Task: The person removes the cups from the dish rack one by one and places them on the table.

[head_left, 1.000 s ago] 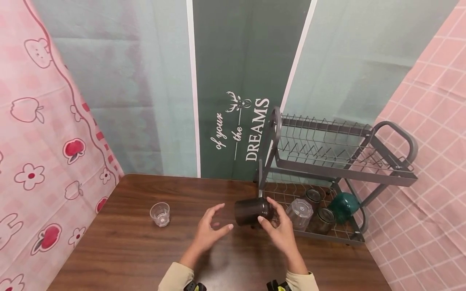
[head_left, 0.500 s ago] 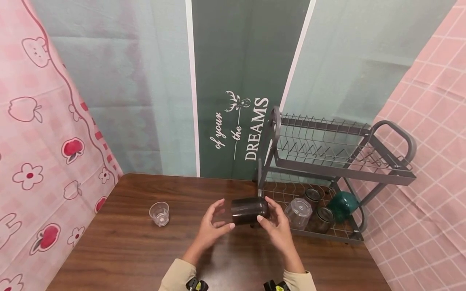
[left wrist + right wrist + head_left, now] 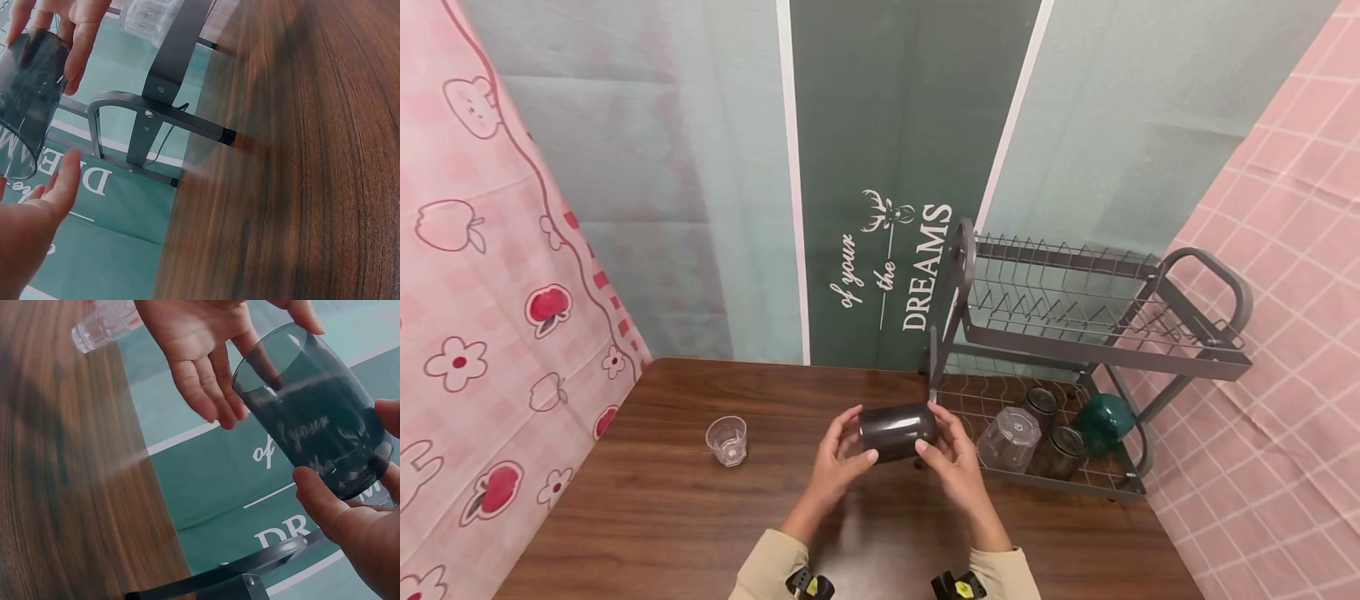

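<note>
A dark tinted drinking glass (image 3: 895,431) lies sideways in the air above the table, its mouth towards the left. My right hand (image 3: 957,457) grips it near the base, thumb on the near side and fingers on the far side. At the mouth end is my left hand (image 3: 838,461), thumb and fingers spread around the rim. In the right wrist view, a finger of the left hand (image 3: 200,344) shows through the glass wall. The left wrist view has the left thumb (image 3: 67,178) a little apart from the rim.
A small clear glass (image 3: 727,442) stands on the wooden table (image 3: 647,517) at left. On the right is a two-tier metal dish rack (image 3: 1105,354); its lower tier holds a clear faceted glass (image 3: 1011,437), a teal glass (image 3: 1105,423) and dark glasses (image 3: 1062,450).
My right hand has carried the dark glass leftwards, away from the rack. Its mouth end has come in between the thumb and fingers of my left hand, which has barely moved.
</note>
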The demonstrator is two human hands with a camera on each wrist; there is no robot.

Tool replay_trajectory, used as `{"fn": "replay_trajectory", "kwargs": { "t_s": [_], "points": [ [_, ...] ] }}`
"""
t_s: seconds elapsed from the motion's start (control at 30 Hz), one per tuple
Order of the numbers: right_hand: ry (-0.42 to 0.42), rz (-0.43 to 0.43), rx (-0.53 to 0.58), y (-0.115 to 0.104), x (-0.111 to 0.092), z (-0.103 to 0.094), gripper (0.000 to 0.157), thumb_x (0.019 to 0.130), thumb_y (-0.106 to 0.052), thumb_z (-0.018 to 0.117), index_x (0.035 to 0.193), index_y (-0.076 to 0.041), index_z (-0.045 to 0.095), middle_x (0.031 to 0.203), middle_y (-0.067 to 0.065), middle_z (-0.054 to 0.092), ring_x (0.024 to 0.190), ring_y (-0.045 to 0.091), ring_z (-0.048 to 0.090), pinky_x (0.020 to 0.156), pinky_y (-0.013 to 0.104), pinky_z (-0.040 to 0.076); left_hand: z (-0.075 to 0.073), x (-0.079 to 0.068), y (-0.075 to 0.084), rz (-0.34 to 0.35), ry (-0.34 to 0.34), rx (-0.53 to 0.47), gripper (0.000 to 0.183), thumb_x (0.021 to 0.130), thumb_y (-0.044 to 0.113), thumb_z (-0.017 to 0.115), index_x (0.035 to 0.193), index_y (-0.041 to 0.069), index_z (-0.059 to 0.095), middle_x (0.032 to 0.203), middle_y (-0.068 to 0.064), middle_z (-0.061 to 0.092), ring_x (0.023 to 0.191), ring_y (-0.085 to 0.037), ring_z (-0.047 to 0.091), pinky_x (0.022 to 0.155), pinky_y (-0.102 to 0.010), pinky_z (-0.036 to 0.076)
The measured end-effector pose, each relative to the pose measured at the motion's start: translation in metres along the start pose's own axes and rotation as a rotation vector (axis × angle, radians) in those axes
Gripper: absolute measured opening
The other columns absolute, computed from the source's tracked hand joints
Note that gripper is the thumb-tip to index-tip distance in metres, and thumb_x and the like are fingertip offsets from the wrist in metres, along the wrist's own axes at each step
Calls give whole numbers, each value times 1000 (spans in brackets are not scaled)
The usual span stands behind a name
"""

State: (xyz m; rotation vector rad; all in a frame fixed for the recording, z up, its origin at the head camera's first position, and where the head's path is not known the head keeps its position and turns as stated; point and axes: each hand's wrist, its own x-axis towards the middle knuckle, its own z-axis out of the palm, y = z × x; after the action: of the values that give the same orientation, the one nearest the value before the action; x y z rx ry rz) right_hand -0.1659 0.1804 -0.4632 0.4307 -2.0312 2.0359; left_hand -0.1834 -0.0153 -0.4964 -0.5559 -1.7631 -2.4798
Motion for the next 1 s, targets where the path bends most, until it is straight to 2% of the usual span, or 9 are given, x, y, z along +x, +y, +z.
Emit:
{"fn": "replay_trajectory", "kwargs": {
  "t_s": [0.2,0.33,0.53,0.63,0.8,0.9,1.0],
  "points": [
    [4,6,19,4,1,3,54,82,10,59,133,3,43,125,25,47,105,17,56,79,26,48,-2,2,3,60,45,8,53,81,-2,63,130,-3,44,121,-24,44,103,-32,50,82,-30,45],
    [-4,-1,14,5,1,3,53,82,10,59,133,3,43,125,26,47,105,17,56,80,25,47,-3,3,3,86,47,34,48,81,-4,62,127,-7,47,115,-23,48,101,-30,51,87,-29,42],
    [-29,0,-54,-2,0,0,58,85,6,59,138,2,36,132,25,43,117,26,47,87,25,43,-3,3,7,109,37,11,50,80,-5,63,125,-13,44,112,-23,49,98,-27,52,84,-28,44],
    [-39,-2,-87,-8,0,-1,62,84,4,59,140,-2,34,135,23,41,122,30,41,90,26,41,-1,3,11,135,23,-29,50,78,-4,64,124,-12,45,112,-23,50,99,-26,53,80,-29,47],
    [-62,-13,-85,-13,1,1,59,84,5,59,138,-5,38,130,23,46,113,22,49,85,25,44,-2,3,15,156,-16,-81,51,78,-5,65,125,-11,45,111,-27,49,99,-25,55,75,-32,51],
    [-66,-28,-90,-12,1,2,60,83,7,59,138,-3,37,126,23,48,106,16,52,80,26,46,-3,2,15,159,-18,-80,50,77,-6,65,124,-9,47,111,-27,50,98,-25,55,75,-32,51],
    [-93,-34,-147,-11,1,0,62,83,4,62,139,-4,37,127,21,49,106,19,51,79,30,47,-4,0,18,165,-9,-49,50,77,-7,65,124,-6,48,111,-27,51,99,-26,55,75,-33,51]
  ]
}}
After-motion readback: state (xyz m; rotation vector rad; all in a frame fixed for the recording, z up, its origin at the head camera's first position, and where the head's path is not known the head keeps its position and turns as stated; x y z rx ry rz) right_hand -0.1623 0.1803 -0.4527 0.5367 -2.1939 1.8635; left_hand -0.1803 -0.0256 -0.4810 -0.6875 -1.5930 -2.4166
